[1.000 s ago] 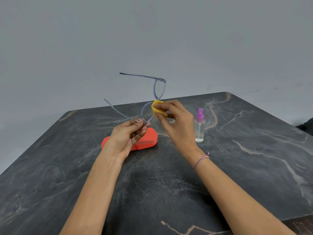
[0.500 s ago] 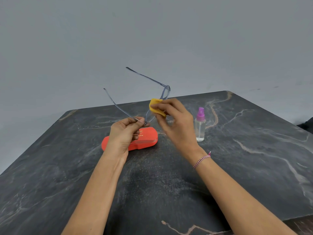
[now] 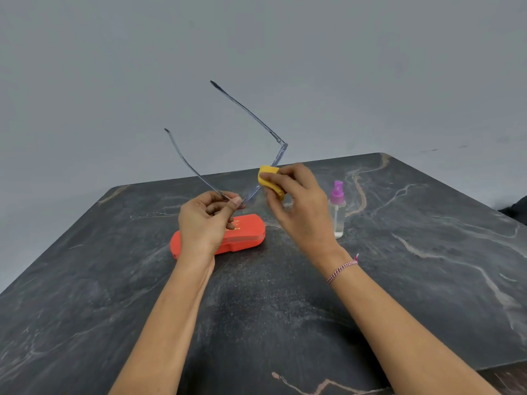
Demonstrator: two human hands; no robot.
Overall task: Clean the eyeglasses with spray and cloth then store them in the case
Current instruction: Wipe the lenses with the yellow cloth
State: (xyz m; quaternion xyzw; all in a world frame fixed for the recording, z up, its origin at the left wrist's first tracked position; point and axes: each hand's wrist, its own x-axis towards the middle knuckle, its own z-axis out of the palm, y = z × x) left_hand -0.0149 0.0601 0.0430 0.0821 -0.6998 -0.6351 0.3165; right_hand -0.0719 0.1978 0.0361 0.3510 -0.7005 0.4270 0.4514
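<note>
Eyeglasses (image 3: pixel 281 153) between hands: left hand (image 3: pixel 204 220) pinches temple, right hand (image 3: pixel 299 206) pinches cloth (image 3: pixel 268 169) against lens.

light: bright, even, diffuse over the table (image 3: pixel 427 295).
shadows: one soft dark patch at the table's middle.
sheen: pale wash on the table's left side.
distortion: table's edges splay wide toward its near corners.
</note>
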